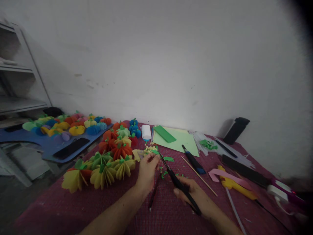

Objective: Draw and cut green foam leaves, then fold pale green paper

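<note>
My left hand (149,164) is closed, with a small green paper piece (155,152) pinched at its fingertips. My right hand (193,193) grips black-handled scissors (179,184), seen nearly edge-on, and their thin blades reach up to the left fingertips. Whether the blades touch the paper I cannot tell. A green paper leaf (169,159) lies just right of the left hand. Below the blades, small green scraps (163,173) are scattered on the red cloth. Behind the left hand is a heap of pale yellow shreds (149,149).
Several paper pumpkins (122,150) stand to the left, more on a blue table (56,151) with a phone (71,148). A utility knife (193,160), a wooden stick (199,176), a yellow glue gun (236,186), green paper (165,133) and a white cup (146,132) lie around.
</note>
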A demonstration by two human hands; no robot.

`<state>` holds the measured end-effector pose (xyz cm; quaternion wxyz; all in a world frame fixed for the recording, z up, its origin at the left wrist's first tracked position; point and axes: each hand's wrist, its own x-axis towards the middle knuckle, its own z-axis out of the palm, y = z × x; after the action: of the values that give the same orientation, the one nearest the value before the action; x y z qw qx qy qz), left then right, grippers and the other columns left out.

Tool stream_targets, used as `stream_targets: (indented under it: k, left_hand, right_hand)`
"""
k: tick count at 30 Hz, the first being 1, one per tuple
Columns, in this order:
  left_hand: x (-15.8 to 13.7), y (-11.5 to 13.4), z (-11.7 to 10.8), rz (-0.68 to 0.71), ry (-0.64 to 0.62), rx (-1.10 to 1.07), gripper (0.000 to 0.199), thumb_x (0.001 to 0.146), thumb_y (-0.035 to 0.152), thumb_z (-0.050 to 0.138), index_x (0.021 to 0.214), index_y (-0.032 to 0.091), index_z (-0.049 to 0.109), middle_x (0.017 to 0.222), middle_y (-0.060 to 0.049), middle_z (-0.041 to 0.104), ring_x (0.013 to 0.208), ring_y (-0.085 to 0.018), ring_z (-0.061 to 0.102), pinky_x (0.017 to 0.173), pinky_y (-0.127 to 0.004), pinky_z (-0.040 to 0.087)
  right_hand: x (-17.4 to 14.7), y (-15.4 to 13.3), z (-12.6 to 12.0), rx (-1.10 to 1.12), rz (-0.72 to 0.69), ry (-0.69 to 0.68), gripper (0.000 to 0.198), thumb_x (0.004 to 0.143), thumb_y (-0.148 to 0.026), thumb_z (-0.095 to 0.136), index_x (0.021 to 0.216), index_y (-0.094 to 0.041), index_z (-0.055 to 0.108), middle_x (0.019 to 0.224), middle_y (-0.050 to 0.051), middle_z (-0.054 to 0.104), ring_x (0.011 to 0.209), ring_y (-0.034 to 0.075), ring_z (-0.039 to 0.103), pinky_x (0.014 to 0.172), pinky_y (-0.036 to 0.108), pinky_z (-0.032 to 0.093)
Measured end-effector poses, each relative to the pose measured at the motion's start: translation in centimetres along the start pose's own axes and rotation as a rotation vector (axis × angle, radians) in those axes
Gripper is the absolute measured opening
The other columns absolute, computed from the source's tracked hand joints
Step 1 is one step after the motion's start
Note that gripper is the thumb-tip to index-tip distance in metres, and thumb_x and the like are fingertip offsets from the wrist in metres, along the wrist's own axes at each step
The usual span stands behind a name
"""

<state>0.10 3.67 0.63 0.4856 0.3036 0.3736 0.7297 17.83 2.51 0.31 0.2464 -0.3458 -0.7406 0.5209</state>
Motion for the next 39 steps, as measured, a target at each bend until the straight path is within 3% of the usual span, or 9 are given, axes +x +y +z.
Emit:
stream_targets:
  k: [6,11,18,23,28,32,39]
  left_hand:
    - [0.0,0.2,0.0,0.005,0.004,-0.01,0.021,0.066,0.029,0.071,0.061,0.015,0.056,0.058,0.003,0.052,0.051,-0.008,0.044,0.048,-0.019,0.032]
    - [-0.1,0.4,-0.1,-0.005,-0.033,0.013,0.02,0.065,0.03,0.073,0.064,0.014,0.061,0.06,0.0,0.058,0.052,-0.008,0.045,0.049,-0.019,0.033]
    - [-0.5,0.4,0.1,-0.046,-0.107,0.051,0.021,0.065,0.032,0.074,0.064,0.014,0.064,0.064,-0.002,0.063,0.054,-0.009,0.046,0.051,-0.02,0.034]
    - [-0.7,0.0,0.0,-0.125,-0.149,0.084,0.023,0.065,0.035,0.075,0.066,0.014,0.065,0.064,-0.002,0.063,0.054,-0.009,0.046,0.05,-0.02,0.032]
    - [-0.9,-0.7,-0.1,-0.162,-0.246,0.195,0.023,0.069,0.035,0.072,0.067,0.014,0.064,0.066,-0.003,0.063,0.055,-0.01,0.046,0.051,-0.02,0.032]
    - [-1.4,-1.1,0.2,-0.188,-0.326,0.357,0.023,0.071,0.035,0.068,0.065,0.013,0.064,0.065,-0.003,0.063,0.053,-0.01,0.043,0.05,-0.021,0.03]
    - [-2.2,-1.6,0.7,-0.237,-0.439,0.512,0.022,0.069,0.036,0.067,0.064,0.015,0.065,0.063,-0.002,0.063,0.05,-0.01,0.04,0.049,-0.022,0.027]
  right_hand:
    - [0.2,0.4,0.3,0.094,0.097,0.071,0.031,0.079,-0.042,0.06,0.096,-0.017,0.054,0.061,-0.006,0.042,0.045,0.006,0.034,0.042,0.018,0.028]
    - [0.1,0.0,0.0,0.212,0.022,0.175,0.035,0.082,-0.042,0.057,0.106,-0.017,0.052,0.079,0.001,0.057,0.063,0.012,0.049,0.057,0.023,0.04]
    - [0.7,0.1,-0.9,0.138,0.016,0.408,0.045,0.076,-0.043,0.063,0.11,-0.018,0.049,0.068,-0.003,0.054,0.057,0.013,0.05,0.052,0.022,0.038]
    - [1.0,1.3,-2.9,-0.164,-0.001,0.541,0.047,0.077,-0.034,0.059,0.117,-0.019,0.04,0.095,0.005,0.064,0.086,0.02,0.061,0.073,0.029,0.045]
    - [0.9,2.0,-4.2,-0.719,0.219,0.643,0.043,0.078,-0.026,0.051,0.119,-0.013,0.044,0.088,0.01,0.067,0.079,0.024,0.064,0.066,0.03,0.043]
    - [0.9,2.3,-4.0,-1.047,0.327,0.575,0.038,0.077,-0.022,0.052,0.115,-0.015,0.053,0.088,0.012,0.068,0.084,0.025,0.064,0.068,0.03,0.041]
    - [0.9,2.4,-3.5,-1.183,0.389,0.549,0.036,0.078,-0.025,0.056,0.113,-0.019,0.059,0.084,0.013,0.069,0.08,0.027,0.063,0.065,0.032,0.04]
